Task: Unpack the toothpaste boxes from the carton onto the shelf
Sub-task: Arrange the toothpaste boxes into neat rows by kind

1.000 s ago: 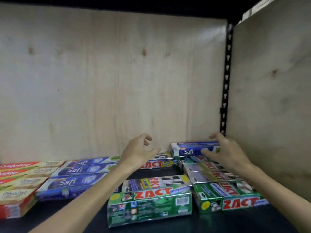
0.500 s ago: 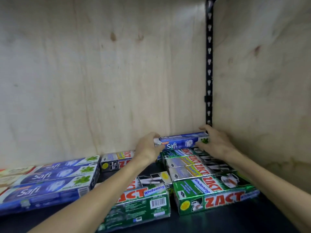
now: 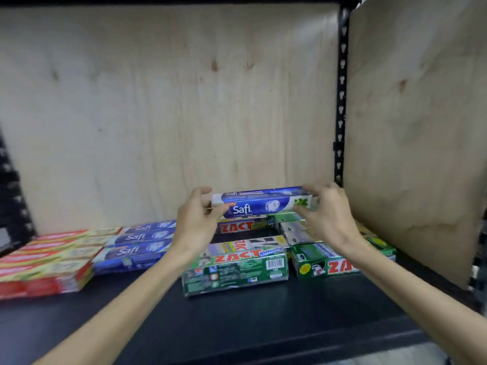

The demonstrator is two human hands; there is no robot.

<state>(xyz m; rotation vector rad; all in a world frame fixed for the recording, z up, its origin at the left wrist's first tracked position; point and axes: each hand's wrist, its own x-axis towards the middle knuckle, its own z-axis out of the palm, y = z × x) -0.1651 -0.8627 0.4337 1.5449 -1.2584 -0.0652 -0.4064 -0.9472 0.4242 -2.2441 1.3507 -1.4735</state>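
Here, just right of the frame's centre, both hands held one blue Safi box (image 3: 264, 202) by its ends, level and lengthwise across the view. The left hand (image 3: 196, 223) pinched the box's left end between thumb and curled fingers; the right hand (image 3: 328, 216) gripped the right end, fingers over the top edge and thumb below. The box sat above the green Zact boxes (image 3: 290, 230) stacked at the back, close over them (whether it touched the top one could not be told). In the lower middle a green Zact bundle (image 3: 235, 270) lay on the black shelf (image 3: 237, 320), with a second Zact bundle (image 3: 329, 262) just beside it toward the right, partly hidden by the right forearm. At centre left lay a group of blue Safi boxes (image 3: 134, 246), and at the far left a stack of red boxes (image 3: 44, 262), blurred. Pale plywood panels (image 3: 168, 114) closed the back and right side, with a black slotted upright (image 3: 341, 96) in the corner between them
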